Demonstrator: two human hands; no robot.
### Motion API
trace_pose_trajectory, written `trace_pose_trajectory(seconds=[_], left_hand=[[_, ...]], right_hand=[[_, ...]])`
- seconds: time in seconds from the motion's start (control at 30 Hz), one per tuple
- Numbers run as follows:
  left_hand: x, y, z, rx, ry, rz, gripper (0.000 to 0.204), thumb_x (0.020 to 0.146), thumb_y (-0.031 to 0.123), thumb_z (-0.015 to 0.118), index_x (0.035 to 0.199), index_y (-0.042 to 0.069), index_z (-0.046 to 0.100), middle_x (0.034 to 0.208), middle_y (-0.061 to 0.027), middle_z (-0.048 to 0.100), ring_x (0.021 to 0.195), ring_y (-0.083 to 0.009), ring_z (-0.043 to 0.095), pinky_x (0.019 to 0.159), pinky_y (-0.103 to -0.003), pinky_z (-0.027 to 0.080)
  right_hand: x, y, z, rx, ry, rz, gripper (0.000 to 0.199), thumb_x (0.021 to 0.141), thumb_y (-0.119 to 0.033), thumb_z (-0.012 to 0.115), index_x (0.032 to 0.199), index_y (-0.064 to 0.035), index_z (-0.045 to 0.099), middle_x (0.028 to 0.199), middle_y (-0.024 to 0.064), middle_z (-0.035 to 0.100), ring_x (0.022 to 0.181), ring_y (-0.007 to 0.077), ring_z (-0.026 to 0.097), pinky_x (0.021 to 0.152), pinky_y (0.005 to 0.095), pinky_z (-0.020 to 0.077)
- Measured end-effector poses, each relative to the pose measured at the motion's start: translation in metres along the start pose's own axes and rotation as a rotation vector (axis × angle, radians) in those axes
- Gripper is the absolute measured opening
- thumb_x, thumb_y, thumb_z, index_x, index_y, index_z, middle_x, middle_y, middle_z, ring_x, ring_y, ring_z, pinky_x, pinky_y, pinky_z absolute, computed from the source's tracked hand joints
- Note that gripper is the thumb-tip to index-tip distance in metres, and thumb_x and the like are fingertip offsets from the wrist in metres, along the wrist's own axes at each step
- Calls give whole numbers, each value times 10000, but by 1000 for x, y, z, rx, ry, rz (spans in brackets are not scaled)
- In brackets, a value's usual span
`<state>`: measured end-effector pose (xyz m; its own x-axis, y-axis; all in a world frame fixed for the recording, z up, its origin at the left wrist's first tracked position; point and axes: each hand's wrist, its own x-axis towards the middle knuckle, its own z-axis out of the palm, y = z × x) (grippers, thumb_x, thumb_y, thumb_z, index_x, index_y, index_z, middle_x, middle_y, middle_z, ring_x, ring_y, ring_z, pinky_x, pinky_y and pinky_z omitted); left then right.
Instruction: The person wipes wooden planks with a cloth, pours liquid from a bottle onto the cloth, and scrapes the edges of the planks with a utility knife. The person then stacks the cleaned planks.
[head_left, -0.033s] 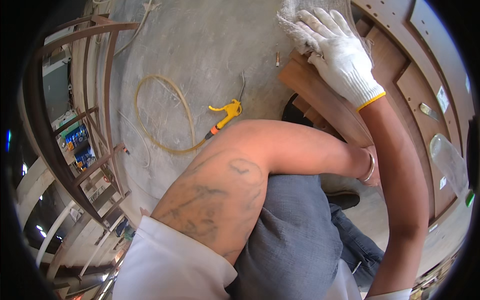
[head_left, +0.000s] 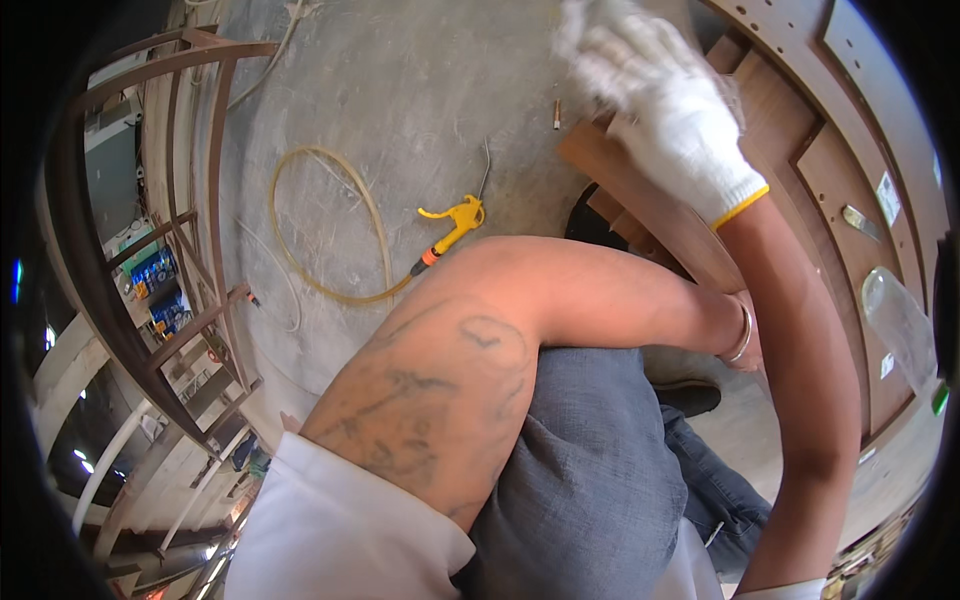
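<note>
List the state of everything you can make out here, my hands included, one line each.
Right hand: gloved, blurred; grip unclear.
Left hand: partly hidden behind the right forearm; grip unclear.
Wooden board: partly covered from view by the right hand.
Yellow air gun: lying on the floor, hose attached.
Hose: looped on the floor.
Clear bottle: green at one end; contents unclear.

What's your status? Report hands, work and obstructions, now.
Right gloved hand over brown board, blurred, grip unclear. Left hand mostly hidden, right forearm blocking view. Yellow air gun on floor, left of board.
</note>
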<state>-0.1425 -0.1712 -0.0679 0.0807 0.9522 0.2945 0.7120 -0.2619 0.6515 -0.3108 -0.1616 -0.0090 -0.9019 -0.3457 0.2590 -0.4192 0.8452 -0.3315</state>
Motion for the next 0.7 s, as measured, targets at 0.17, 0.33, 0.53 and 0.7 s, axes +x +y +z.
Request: trace_pose_trajectory(seconds=[0.17,0.33,0.53,0.7], left_hand=[[-2,0,-3,9,-41,17,652,1015,455,467,1566,110,421,1605,-144,453,1495,-374,395,1157,-811,239],[17,1,9,157,-35,40,636,1017,419,460,1556,83,422,1593,-158,469,1476,-378,426,1145,-805,262],[24,2,10,-47,-398,-50,560,1004,326,524,1478,28,539,1477,-152,593,1381,-393,537,1170,-642,360],[27,6,25,281,-352,93,506,1005,293,552,1417,9,626,1438,-165,628,1347,-415,565,1186,-544,394]], right_hand=[[-2,-14,-12,125,-254,-58,590,812,-85,672,1398,-153,659,1433,63,644,1437,248,506,1278,462,298],[-27,-32,9,117,-86,-277,524,782,-185,737,1306,-191,713,1381,39,674,1401,267,524,1254,474,319],[-74,5,-57,174,-301,-138,495,749,-136,743,1244,-104,758,1396,68,683,1411,287,540,1281,484,321],[-101,7,-78,171,-473,-179,525,731,-132,734,1255,-121,761,1424,62,671,1459,272,502,1298,492,294]])
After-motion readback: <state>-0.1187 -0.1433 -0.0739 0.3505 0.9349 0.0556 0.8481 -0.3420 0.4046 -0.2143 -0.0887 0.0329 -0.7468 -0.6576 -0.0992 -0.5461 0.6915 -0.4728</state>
